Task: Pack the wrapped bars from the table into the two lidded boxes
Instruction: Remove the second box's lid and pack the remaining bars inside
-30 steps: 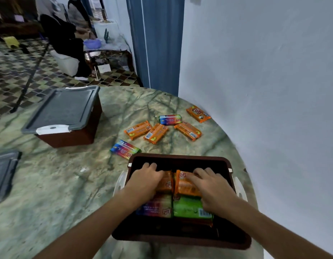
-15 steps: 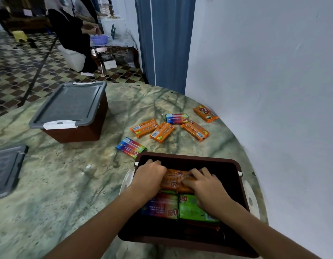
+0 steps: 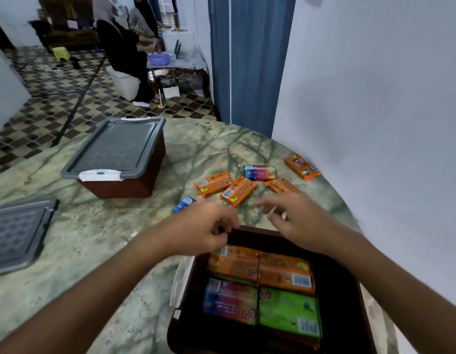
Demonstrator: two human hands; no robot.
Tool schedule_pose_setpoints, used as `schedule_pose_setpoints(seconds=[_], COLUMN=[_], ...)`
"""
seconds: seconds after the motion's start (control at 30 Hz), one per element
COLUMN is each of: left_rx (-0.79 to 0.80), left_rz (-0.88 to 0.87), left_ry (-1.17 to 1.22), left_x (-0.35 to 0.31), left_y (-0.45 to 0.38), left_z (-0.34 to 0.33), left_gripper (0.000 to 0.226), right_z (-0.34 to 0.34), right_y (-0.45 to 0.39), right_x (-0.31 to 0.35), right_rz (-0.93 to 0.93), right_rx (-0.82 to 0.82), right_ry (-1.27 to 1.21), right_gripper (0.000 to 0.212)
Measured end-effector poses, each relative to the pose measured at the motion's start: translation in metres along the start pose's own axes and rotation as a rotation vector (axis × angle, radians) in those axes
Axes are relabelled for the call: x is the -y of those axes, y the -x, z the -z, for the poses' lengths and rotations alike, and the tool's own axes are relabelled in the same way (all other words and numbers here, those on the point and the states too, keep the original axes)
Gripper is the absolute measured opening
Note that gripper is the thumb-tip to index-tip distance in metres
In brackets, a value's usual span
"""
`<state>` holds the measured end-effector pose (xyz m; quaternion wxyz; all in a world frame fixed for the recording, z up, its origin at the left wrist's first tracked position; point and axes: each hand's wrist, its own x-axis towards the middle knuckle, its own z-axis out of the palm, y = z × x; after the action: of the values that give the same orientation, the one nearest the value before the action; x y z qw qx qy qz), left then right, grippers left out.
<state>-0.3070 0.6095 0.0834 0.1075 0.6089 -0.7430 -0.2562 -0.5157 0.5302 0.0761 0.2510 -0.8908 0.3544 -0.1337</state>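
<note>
- Head view: both hands are above the open box [image 3: 186,290], holding nothing. The left hand [image 3: 204,228] has loosely curled fingers; the right hand [image 3: 296,218] has spread ones.
- Loose bars [image 3: 238,190] lie just past the fingertips.
- I think the next step is grabbing one.

Bare marble table [image 3: 99,241] lies between the open box [image 3: 188,315] and closed box [image 3: 124,162]: free passage. Loose bars [image 3: 238,190] crowd the far side. White wall [image 3: 375,149] hems the right edge; a loose lid [image 3: 17,231] sits far left.
</note>
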Motion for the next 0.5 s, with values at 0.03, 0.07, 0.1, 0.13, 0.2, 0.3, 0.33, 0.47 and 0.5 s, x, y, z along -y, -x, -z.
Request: schedule_pose_setpoints(seconds=[0.03,0.07,0.1,0.13,0.2,0.3,0.33,0.47,0.5], left_rx=[-0.160,-0.285,-0.341,-0.313,-0.118,0.091,0.145,0.174,0.150], left_rz=[0.001,0.025,0.053,0.106,0.224,0.246,0.242,0.176,0.165], left_ry=[-0.065,-0.166,-0.292,-0.417,-0.623,-0.692,-0.702,-0.704,-0.697], left_x=[0.010,0.029,0.042,0.060,0.099,0.145,0.155,0.182,0.185], left_y=[-0.009,-0.021,-0.032,-0.044,-0.064,-0.079,-0.081,-0.087,-0.088], left_z=[0.013,0.020,0.024,0.022,0.010,-0.021,-0.030,-0.053,-0.055], left_gripper=[0.026,0.028,0.033,0.040,0.056,0.078,0.084,0.081,0.077], right_z=[0.002,-0.003,-0.007,-0.018,-0.048,-0.088,-0.097,-0.119,-0.122], right_y=[-0.022,-0.051,-0.071,-0.094,-0.134,-0.167,-0.174,-0.185,-0.184], right_x=[-0.003,-0.007,-0.015,-0.025,-0.047,-0.075,-0.081,-0.090,-0.091], right_rz=[0.031,0.053,0.053,0.041,0.029,0.035,0.028,-0.009,0.003], right_rx=[-0.061,-0.078,-0.061,0.005,0.219,0.413,0.413,0.407,0.386], right_ry=[0.059,0.131,0.216,0.303,0.486,0.728,0.778,0.886,0.916], right_gripper=[0.037,0.037,0.038,0.039,0.041,0.048,0.053,0.068,0.066])
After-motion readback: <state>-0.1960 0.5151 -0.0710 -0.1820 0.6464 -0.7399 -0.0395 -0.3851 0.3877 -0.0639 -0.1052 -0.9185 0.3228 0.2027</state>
